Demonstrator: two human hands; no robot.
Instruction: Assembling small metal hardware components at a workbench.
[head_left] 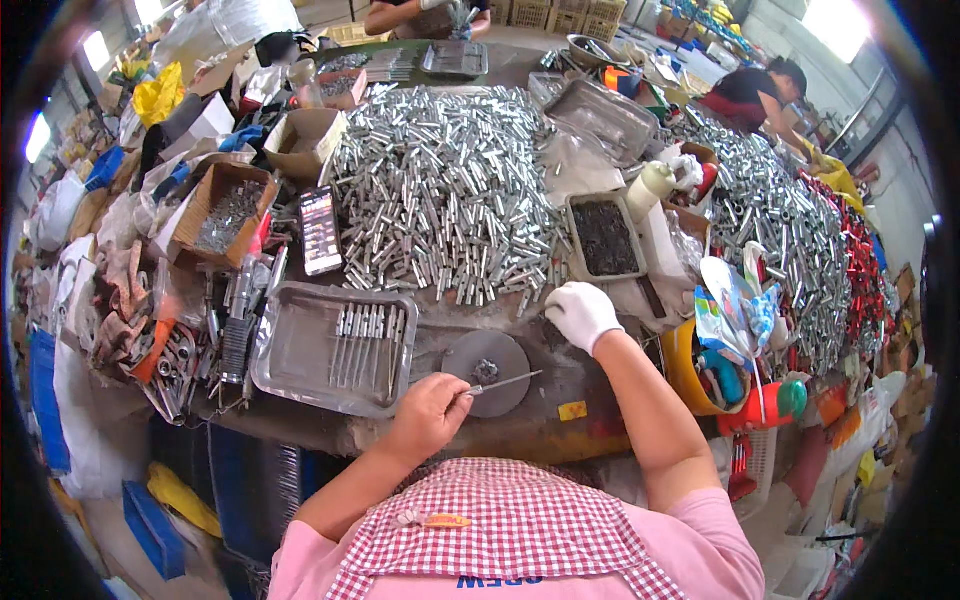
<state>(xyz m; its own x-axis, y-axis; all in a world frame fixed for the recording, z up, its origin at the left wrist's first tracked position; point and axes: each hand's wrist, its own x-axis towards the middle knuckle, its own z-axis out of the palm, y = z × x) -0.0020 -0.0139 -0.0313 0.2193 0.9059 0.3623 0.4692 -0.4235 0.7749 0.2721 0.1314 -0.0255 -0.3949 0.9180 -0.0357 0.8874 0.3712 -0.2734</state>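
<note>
- Left hand (430,412), bare, fingers pinched round one end of a thin metal rod (503,382); rod points right, tip over the round grey disc (487,373).
- Disc lies flat on the dark table (560,362), a small clump of tiny dark parts (486,369) at its middle.
- Right hand (580,313) in a white glove, fingers curled down at the near edge of the big heap of short silver tubes (440,190); can't tell whether they grip anything.
- Left of the disc: shallow metal tray (290,350) with a row of silver rods (368,338) laid side by side.
- Beyond the tray: a phone (321,230) lying flat, screen lit, just left of the heap.
- Right of the heap: small rectangular tray of dark small parts (604,236), white squeeze bottle (648,187) just beside it.
- Far left: open cardboard box of small metal bits (224,212), loose tools and rags near it.
- Right edge: second long pile of silver tubes (790,230), red ones along its outer side; yellow bucket (685,372) with packets and a teal tool.
- Far side of table: two other people, one at top centre (425,15), one at upper right (755,95).
- Wearer: pink top, red-white checked apron (500,530).
</note>
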